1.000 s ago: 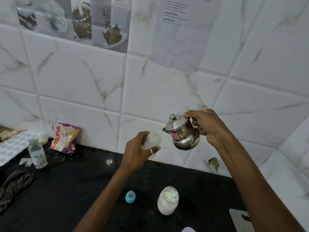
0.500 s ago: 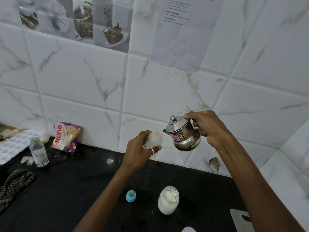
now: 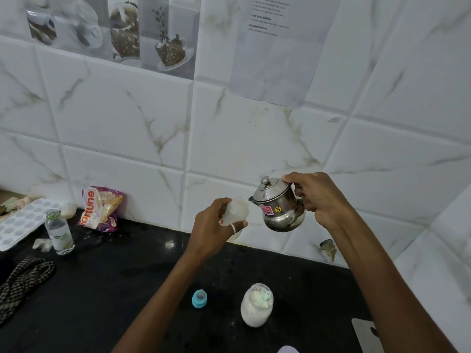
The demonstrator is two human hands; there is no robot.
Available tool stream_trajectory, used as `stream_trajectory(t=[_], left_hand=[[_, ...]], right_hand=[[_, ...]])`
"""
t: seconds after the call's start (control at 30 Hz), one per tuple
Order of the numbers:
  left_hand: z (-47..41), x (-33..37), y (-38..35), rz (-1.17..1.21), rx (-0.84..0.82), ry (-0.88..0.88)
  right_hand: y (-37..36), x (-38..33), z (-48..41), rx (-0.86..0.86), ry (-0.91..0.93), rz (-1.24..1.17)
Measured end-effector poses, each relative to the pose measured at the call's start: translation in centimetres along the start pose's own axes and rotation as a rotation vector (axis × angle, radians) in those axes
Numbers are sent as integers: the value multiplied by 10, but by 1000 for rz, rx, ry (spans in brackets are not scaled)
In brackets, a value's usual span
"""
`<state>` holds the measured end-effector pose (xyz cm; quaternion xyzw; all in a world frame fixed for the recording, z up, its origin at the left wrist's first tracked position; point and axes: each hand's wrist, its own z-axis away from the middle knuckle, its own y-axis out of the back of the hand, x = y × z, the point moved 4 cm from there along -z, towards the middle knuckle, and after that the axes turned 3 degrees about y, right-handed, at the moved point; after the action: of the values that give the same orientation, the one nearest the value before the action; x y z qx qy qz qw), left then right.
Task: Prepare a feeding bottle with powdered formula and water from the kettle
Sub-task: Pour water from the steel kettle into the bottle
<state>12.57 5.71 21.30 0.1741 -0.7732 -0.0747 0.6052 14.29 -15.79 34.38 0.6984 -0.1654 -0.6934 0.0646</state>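
My left hand point(image 3: 212, 229) grips a small translucent feeding bottle point(image 3: 237, 211), held uncapped above the black counter point(image 3: 107, 289). My right hand point(image 3: 318, 200) holds a small steel kettle point(image 3: 280, 206) by its handle, lid on, tilted left. The kettle's spout touches the bottle's open mouth. Whether water flows I cannot tell. Below on the counter stand the bottle's blue teat cap point(image 3: 199, 298) and an open jar of white powder point(image 3: 257, 304) with a scoop inside.
At the left stand a small clear bottle point(image 3: 59, 231), a purple and orange packet point(image 3: 100, 208) against the tiled wall, a white moulded tray point(image 3: 17, 224) and a checked cloth point(image 3: 23, 278). A white board corner point(image 3: 365, 332) shows at the lower right.
Both hands with bottle and kettle have held almost still, only drifting slightly downward in the view.
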Motion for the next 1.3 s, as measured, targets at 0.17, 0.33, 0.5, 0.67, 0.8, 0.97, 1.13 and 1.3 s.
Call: stream_trajectory(t=[0.17,0.33,0.5,0.67,0.8,0.97,1.13,1.3], left_hand=[[-1,3,-5,-9,-9,3],[-2,4,-12,-3,-24,12],[-2,9,-24,-10,-40,8],[-1,9,-41,-11,-59,16],[3,9,-56,-13,-60,15],[12,4,-77,4,-61,40],[27,-10,-101,54,-56,107],[52,-33,-119,77,-36,182]], right_hand=[[7,12,-3,2,-14,-109],[15,34,-10,23,-52,-281],[26,66,-14,45,-112,-470],[41,95,-14,90,-124,-632],[56,118,-15,113,-111,-686],[74,161,-15,124,-129,-699],[84,226,-18,175,-199,-647],[81,275,-3,168,-302,-617]])
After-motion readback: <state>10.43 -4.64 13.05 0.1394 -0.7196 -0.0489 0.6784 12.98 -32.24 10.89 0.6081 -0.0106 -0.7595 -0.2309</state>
